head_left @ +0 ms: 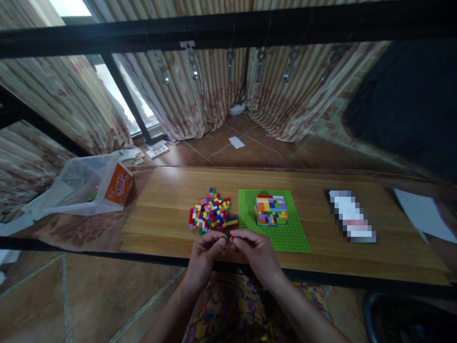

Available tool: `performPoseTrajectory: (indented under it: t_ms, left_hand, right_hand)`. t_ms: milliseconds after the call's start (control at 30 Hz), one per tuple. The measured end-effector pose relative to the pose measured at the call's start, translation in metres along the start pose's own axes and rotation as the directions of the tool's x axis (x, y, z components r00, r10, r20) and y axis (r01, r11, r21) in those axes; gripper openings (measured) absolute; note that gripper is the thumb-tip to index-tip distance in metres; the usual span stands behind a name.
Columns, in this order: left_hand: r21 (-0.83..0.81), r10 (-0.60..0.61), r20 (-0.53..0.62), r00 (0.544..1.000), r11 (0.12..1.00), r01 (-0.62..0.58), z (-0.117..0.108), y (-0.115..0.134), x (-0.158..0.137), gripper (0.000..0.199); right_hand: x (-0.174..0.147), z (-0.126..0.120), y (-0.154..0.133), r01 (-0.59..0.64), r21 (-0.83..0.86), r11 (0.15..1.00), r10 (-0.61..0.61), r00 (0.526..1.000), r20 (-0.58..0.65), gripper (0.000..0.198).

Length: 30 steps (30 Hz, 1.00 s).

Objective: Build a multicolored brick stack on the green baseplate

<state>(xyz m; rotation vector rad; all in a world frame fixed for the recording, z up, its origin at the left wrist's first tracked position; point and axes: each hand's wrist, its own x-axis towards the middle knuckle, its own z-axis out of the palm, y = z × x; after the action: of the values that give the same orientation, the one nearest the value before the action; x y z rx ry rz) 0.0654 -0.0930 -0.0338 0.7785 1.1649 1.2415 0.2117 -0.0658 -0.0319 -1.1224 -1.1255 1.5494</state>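
Note:
My left hand [204, 256] and my right hand [260, 255] meet near the table's front edge, fingertips close together. A small dark green toy brick [227, 234] shows at the left fingertips, pinched between thumb and forefinger. Between my right thumb and forefinger is a small red brick [232, 238], mostly covered. Whether the two bricks touch, I cannot tell. Just beyond my hands lies a loose pile of coloured bricks [213, 212]. To its right, a multicoloured block built of bricks [272, 209] stands on a bright green baseplate [294, 240].
The wooden table [160, 219] carries a phone-like object [352, 216], blurred out, at the right. White paper [424, 214] lies near the right end. A clear plastic bin [89, 186] with an orange label is at the left. A black bar [228, 28] crosses above.

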Motion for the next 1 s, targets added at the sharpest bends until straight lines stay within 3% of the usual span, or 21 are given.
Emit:
performPoseTrajectory:
  t_ms: [100,200,367,500,767,867,1000]
  left_hand:
    - [0.125,0.043,-0.059,0.997,0.991,-0.035,-0.004,-0.007,-0.001,0.02]
    - [0.282,0.133,-0.032,0.991,0.952,-0.119,-0.011,-0.01,0.002,0.019]
    - [0.432,0.198,0.047,0.979,0.879,-0.199,-0.022,-0.017,0.012,0.017]
    - [0.497,0.244,0.026,0.969,0.838,-0.224,-0.024,-0.023,0.015,0.017]
    - [0.562,0.257,0.029,0.966,0.795,-0.228,-0.023,-0.022,0.015,0.017]
    - [0.577,0.265,0.028,0.964,0.783,-0.232,-0.022,-0.021,0.015,0.017]
    - [0.58,0.269,0.026,0.963,0.78,-0.234,-0.021,-0.021,0.015,0.017]
  right_hand:
    - [-0.002,-0.018,-0.002,0.013,-0.107,0.994,-0.024,0.994,-0.106,0.014]
    - [0.001,-0.049,-0.009,0.086,-0.297,0.951,-0.153,0.966,-0.208,0.013]
    - [0.011,-0.103,-0.026,0.204,-0.627,0.752,-0.437,0.866,-0.242,0.016]
    - [0.02,-0.118,-0.035,0.225,-0.754,0.617,-0.523,0.834,-0.179,0.017]
    - [0.038,-0.117,-0.037,0.333,-0.894,0.301,-0.536,0.834,0.13,0.018]
    - [0.041,-0.12,-0.036,0.36,-0.904,0.229,-0.537,0.822,0.191,0.019]
    - [0.042,-0.123,-0.031,0.39,-0.901,0.193,-0.56,0.797,0.225,0.022]
